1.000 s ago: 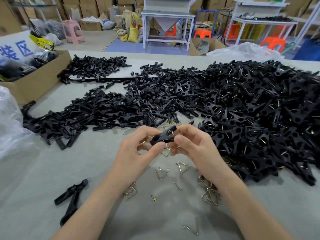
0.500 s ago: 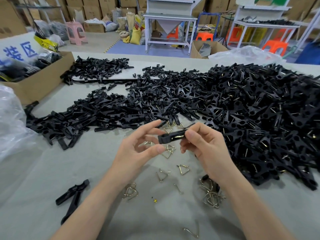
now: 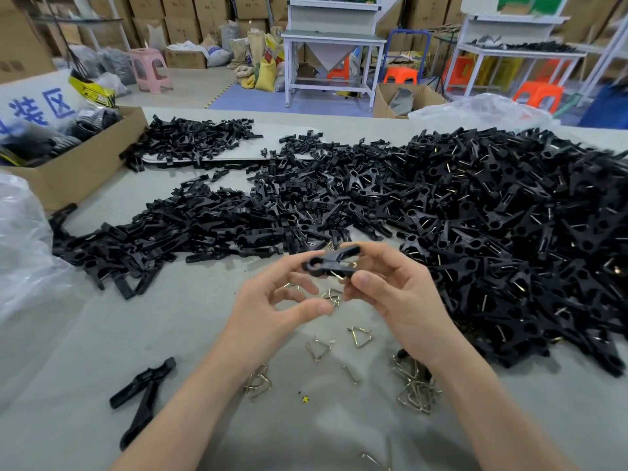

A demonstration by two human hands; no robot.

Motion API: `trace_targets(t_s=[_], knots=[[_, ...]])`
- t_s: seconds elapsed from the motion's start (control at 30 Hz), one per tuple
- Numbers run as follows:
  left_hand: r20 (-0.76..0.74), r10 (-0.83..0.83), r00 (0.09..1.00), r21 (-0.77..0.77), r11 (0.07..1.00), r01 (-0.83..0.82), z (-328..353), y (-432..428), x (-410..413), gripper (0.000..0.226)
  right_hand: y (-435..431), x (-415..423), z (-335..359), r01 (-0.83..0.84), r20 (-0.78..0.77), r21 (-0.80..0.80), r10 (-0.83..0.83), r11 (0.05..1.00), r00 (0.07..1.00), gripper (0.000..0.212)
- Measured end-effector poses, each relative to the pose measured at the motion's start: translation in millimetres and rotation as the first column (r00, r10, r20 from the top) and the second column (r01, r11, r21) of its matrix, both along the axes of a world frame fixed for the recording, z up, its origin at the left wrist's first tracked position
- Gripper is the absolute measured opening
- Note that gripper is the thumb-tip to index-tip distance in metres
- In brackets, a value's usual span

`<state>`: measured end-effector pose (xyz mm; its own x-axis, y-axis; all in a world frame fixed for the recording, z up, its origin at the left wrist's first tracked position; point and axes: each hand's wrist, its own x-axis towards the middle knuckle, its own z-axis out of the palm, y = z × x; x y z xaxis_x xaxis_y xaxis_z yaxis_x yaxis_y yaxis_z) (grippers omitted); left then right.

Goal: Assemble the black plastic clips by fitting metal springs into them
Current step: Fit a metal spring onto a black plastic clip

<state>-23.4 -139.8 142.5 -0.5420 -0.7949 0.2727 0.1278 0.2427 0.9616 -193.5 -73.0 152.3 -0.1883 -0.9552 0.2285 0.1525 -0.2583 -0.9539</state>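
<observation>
1. The black plastic clip (image 3: 331, 261) is held in the air just left of the big pile of clips (image 3: 492, 232). The right hand (image 3: 397, 300) pinches its tail end between thumb and fingertips, and its round nose points away from the pile.
2. A metal spring (image 3: 339, 275) glints at the clip's underside, so it looks seated. I judge this clip finished, or under a last check.
3. The left hand (image 3: 268, 307) hangs just below the clip, on the side away from the pile. Its fingers are loosely curved and it holds nothing.
4. A second ago both hands pinched the clip together. The left has since let go, and the right alone now carries it, slightly higher.
5. The likely next steps are dropping it on the pile, then picking one of the loose springs (image 3: 360, 336) on the table (image 3: 85, 351) left of the pile's near edge.
</observation>
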Motion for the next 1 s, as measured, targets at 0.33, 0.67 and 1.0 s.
trace_targets(t_s=[0.33,0.67,1.0], knots=[[0.017,0.063,0.998,-0.141,0.988,-0.06,-3,-1,0,0.039,4,5,7,0.013,-0.122,0.0,-0.013,1.0,0.992,0.03],[0.037,0.233,0.972,-0.354,0.912,-0.205,-6,-6,-1,0.027,2,6,-2,0.089,-0.242,-0.035,-0.095,0.995,0.966,0.049],[0.073,0.264,0.962,-0.323,0.919,-0.227,-8,-5,-2,0.022,3,18,-6,0.273,-0.481,-0.178,-0.326,0.945,0.814,0.027]])
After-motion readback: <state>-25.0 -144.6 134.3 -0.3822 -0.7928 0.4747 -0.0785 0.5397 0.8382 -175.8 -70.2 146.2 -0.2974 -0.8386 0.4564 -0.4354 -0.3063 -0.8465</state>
